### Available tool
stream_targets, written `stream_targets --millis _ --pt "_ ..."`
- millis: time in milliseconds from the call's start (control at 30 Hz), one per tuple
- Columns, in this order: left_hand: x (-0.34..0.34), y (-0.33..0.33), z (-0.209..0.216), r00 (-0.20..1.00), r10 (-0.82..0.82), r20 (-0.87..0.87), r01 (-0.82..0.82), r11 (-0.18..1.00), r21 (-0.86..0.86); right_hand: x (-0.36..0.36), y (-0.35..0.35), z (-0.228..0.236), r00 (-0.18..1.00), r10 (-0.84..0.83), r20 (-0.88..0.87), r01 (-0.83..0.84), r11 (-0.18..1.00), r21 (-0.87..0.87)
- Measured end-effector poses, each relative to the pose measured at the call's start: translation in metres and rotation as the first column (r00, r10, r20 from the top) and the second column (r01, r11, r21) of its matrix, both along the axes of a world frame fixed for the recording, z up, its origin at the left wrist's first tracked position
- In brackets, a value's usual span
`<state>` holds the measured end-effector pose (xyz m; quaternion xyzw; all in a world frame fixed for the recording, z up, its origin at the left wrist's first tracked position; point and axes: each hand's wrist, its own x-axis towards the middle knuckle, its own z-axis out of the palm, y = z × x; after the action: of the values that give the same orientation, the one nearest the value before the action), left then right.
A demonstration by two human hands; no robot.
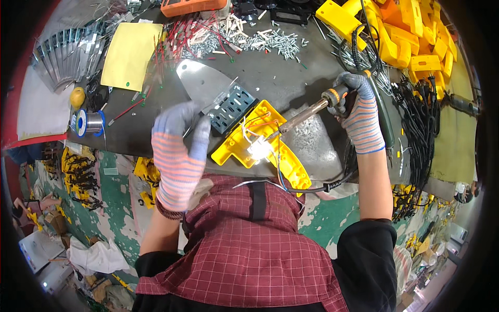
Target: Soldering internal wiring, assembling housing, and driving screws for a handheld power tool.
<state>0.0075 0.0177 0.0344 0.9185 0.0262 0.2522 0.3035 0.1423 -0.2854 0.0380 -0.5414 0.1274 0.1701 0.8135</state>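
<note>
My right hand (pixel 361 112), in a striped knit glove, grips a soldering iron (pixel 304 115) whose metal shaft slants down to the left. Its tip is over a yellow plastic housing half (pixel 234 150) lying at the table's near edge. Thin red, white and blue wires run inside the housing, beside a bright white glare. A black cord (pixel 314 190) leaves its near end. Left of the housing, my gloved left hand (pixel 179 151) hovers with thumb and fingers apart, slightly blurred. Close to those fingers is a perforated metal bracket (pixel 231 108) attached to a shiny flat blade (pixel 200 80).
Loose screws (pixel 280 44) and red wires lie at the back. A solder spool (pixel 89 124), yellow card (pixel 132 56) and fanned metal blades (pixel 65 57) stand left. Yellow housings (pixel 395 39) pile at far right, above black cords (pixel 416 125).
</note>
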Motion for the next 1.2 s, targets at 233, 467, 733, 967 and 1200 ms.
stream_targets --millis 233,467,733,967,1200 --pt "0.048 0.003 0.008 0.965 -0.147 -0.219 0.178 0.976 0.128 0.001 0.006 0.003 0.999 -0.015 -0.045 0.015 1.000 0.002" --pt "0.015 -0.004 0.015 0.978 -0.178 -0.109 0.174 0.984 -0.044 0.005 0.001 -0.002 0.998 0.052 -0.047 -0.051 0.998 0.022" --pt "-0.032 -0.023 0.018 0.986 -0.105 -0.128 0.014 0.824 -0.566 0.007 0.007 -0.001 0.995 0.082 -0.053 -0.081 0.997 0.010" --pt "-0.016 -0.023 0.037 0.970 -0.240 -0.036 0.242 0.950 0.197 0.007 0.008 -0.001 0.995 0.081 -0.052 -0.082 0.996 -0.023" --pt "-0.017 -0.017 0.041 0.951 -0.290 -0.108 0.308 0.925 0.224 0.007 0.010 -0.002 0.994 0.094 -0.055 -0.096 0.995 -0.025"
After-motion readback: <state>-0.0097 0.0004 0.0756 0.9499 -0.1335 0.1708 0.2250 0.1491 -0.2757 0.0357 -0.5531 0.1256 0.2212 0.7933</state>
